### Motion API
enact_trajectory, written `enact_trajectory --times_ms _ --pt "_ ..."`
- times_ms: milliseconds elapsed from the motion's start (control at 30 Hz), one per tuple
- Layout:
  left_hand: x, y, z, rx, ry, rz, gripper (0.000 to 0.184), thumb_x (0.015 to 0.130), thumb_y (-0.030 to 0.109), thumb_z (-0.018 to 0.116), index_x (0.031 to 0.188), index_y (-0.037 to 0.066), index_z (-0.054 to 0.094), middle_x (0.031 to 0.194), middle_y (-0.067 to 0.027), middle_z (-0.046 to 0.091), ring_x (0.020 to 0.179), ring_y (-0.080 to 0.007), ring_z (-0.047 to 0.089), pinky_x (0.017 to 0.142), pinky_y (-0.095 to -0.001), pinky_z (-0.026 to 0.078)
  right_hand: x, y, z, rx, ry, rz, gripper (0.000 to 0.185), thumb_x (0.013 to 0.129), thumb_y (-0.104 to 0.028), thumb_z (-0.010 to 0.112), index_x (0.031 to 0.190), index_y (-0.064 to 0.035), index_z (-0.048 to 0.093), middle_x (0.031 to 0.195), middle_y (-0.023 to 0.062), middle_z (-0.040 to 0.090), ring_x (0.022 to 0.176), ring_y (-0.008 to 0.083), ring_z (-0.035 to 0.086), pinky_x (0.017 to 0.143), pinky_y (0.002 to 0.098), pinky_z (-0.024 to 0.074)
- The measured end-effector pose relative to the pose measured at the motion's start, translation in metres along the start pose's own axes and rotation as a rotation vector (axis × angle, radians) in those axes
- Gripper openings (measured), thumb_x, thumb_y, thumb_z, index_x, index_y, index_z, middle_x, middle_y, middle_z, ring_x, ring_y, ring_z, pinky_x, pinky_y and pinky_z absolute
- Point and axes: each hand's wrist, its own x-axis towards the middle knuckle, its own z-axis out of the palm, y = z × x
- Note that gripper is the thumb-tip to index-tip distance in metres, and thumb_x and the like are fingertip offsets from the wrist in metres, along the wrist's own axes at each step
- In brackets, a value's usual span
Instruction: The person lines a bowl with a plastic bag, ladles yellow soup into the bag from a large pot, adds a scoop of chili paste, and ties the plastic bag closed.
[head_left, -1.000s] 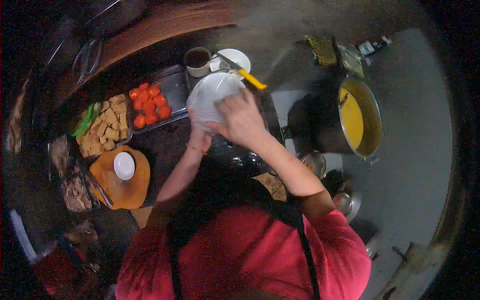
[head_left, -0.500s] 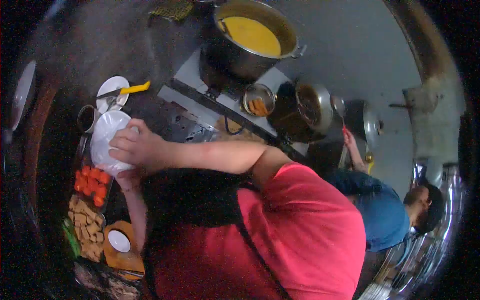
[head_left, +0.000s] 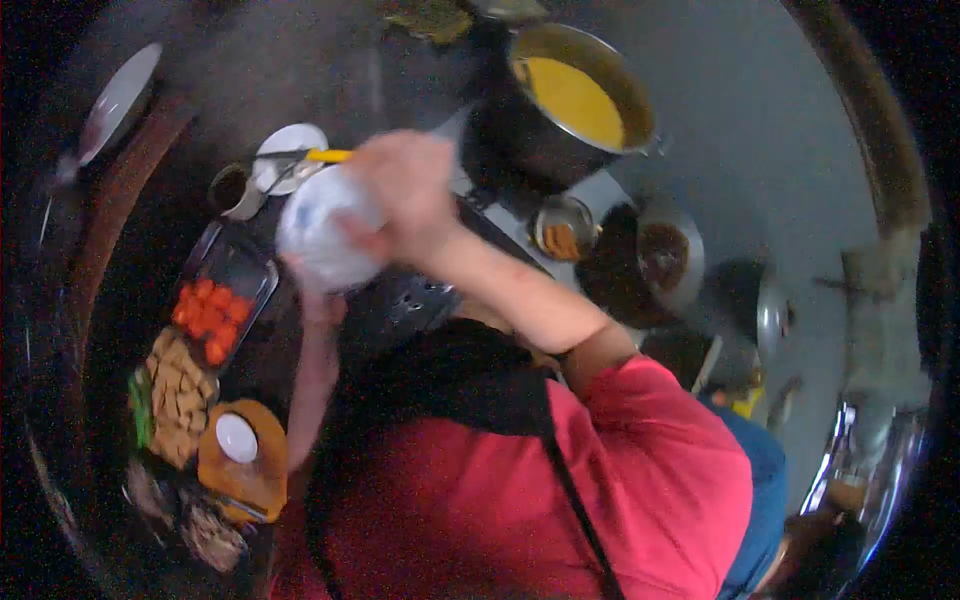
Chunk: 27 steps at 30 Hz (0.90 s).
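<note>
A white bowl with faint bluish marks is held out in front of me, its outline smeared by motion. My right hand is closed over its right side, with blurred fingers lying across the bowl. At the lower edge, my left hand grips it from beneath, its fingers partly hidden. Just behind the bowl is a white plate with a yellow-handled knife across it. A cup of something dark stands to the left.
Orange-red chunks fill part of a clear tray. Tan cubes and a small white bowl on an orange-brown board lie nearer. Behind, a large pot holds yellow liquid. A person in blue is at right.
My hands and the bowl have shifted to the right in view. The whole scene has swung as my head turned, and the other person is now mostly hidden behind my shoulder.
</note>
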Motion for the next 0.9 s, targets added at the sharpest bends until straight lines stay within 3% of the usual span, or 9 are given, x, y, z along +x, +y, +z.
enact_trajectory --times_ms 67,200,233,300,467,633,733,800,900 --pt "0.003 0.006 0.012 0.02 -0.028 -0.023 0.063 0.085 0.053 0.033 0.131 0.011 0.024 0.132 -0.0062 0.032 0.12 -0.0216 0.033 0.097 -0.0364 0.03 0.01 0.031 -0.001 -0.05 -0.08 0.229 0.041 0.072 -0.031 0.061 0.104 -0.0059 0.051 0.099 0.0117 0.053 0.094 0.0281 0.049 0.081 0.0387 0.0363" --pt "0.009 0.013 0.045 0.094 -0.107 -0.112 0.063 0.085 0.053 0.034 0.131 0.011 0.024 0.132 -0.0061 0.032 0.12 -0.0215 0.033 0.098 -0.0364 0.03 -0.029 0.095 0.025 0.867 -0.675 0.917 0.041 0.082 -0.027 0.054 0.113 -0.0015 0.048 0.107 0.0095 0.054 0.1 0.02 0.05 0.088 0.0307 0.0384" --pt "0.012 0.012 0.049 0.107 -0.131 -0.121 0.063 0.085 0.053 0.034 0.131 0.011 0.024 0.132 -0.0061 0.032 0.12 -0.0215 0.033 0.098 -0.0364 0.03 -0.037 0.104 0.03 0.869 -0.678 0.912 0.041 0.082 -0.027 0.054 0.113 -0.0015 0.048 0.107 0.0095 0.054 0.1 0.02 0.05 0.088 0.0307 0.0384" --pt "0.029 -0.002 0.055 0.091 -0.217 -0.047 0.06 0.086 0.047 0.038 0.131 0.01 0.024 0.132 -0.0064 0.031 0.12 -0.0212 0.033 0.098 -0.0369 0.028 -0.05 0.119 0.03 1.136 -0.61 1.384 0.038 0.084 -0.027 0.05 0.11 0.0005 0.049 0.102 0.0076 0.057 0.092 0.0161 0.053 0.082 0.0296 0.0415" --pt "0.046 -0.03 0.099 0.005 -0.04 -0.081 0.052 0.087 0.036 0.043 0.129 0.009 0.028 0.128 -0.0084 0.037 0.112 -0.0226 0.042 0.092 -0.039 0.038 -0.073 0.182 0.031 0.998 -0.647 1.361 0.043 0.085 -0.035 0.048 0.108 0.0013 0.052 0.096 0.0073 0.058 0.085 0.015 0.054 0.076 0.0291 0.042" --pt "0.078 -0.065 0.14 0.034 0.158 -0.088 0.052 0.086 0.038 0.044 0.128 0.009 0.031 0.125 -0.0084 0.04 0.109 -0.0241 0.045 0.087 -0.0393 0.042 -0.048 0.251 -0.006 1.018 -0.749 1.187 0.047 0.084 -0.039 0.049 0.112 -0.0003 0.049 0.108 0.0077 0.053 0.098 0.0147 0.047 0.082 0.0287 0.0384" --pt "0.088 -0.06 0.159 0.037 0.244 -0.095 0.055 0.085 0.043 0.043 0.128 0.01 0.031 0.126 -0.0082 0.04 0.109 -0.0249 0.045 0.087 -0.0405 0.042 -0.054 0.323 -0.017 0.791 -0.302 1.009 0.047 0.079 -0.032 0.059 0.112 -0.0012 0.047 0.108 0.0103 0.051 0.098 0.0184 0.048 0.082 0.0301 0.0378" --pt "0.093 -0.055 0.166 0.028 0.278 -0.024 0.054 0.085 0.043 0.041 0.128 0.012 0.031 0.127 -0.0075 0.038 0.113 -0.0251 0.042 0.091 -0.0407 0.039 -0.043 0.373 -0.037 0.02 0.05 0.628 0.045 0.073 -0.022 0.065 0.109 -0.002 0.047 0.1 0.0129 0.052 0.092 0.0241 0.05 0.08 0.0321 0.0388" --pt "0.1 -0.054 0.154 0.055 0.304 0.039 0.053 0.085 0.042 0.041 0.128 0.012 0.031 0.127 -0.0074 0.038 0.113 -0.0251 0.041 0.092 -0.0407 0.038 -0.073 0.428 -0.014 -0.159 -0.035 0.601 0.038 0.07 -0.016 0.066 0.102 -0.004 0.049 0.093 0.0146 0.051 0.087 0.0288 0.05 0.076 0.0337 0.0404"
